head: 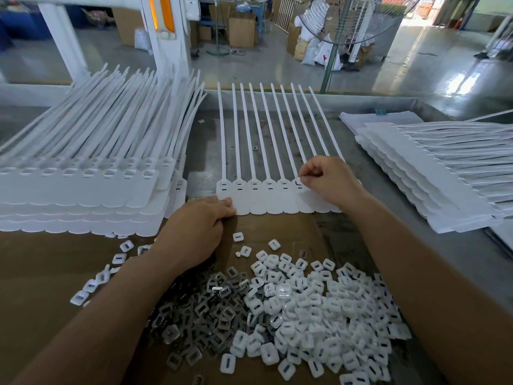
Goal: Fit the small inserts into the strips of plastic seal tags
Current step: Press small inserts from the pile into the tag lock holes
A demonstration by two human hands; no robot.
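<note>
A strip of white plastic seal tags [261,200] lies flat on the metal table, its long tails pointing away from me. My left hand [198,226] rests on the strip's near left corner, fingers pressing the flat tab. My right hand [330,180] sits over the strip's right half, thumb and forefinger pinching a small insert [299,182] at a tag's socket. The tags to the left show filled sockets. Loose white square inserts [319,307] and grey metal inserts [205,309] lie heaped on brown cardboard in front of me.
A tall stack of tag strips [83,187] stands at the left. Another stack [433,176] lies fanned at the right on the table. Brown cardboard [41,273] covers the near table. Beyond the table's far edge are a factory floor, a fan stand [331,59] and boxes.
</note>
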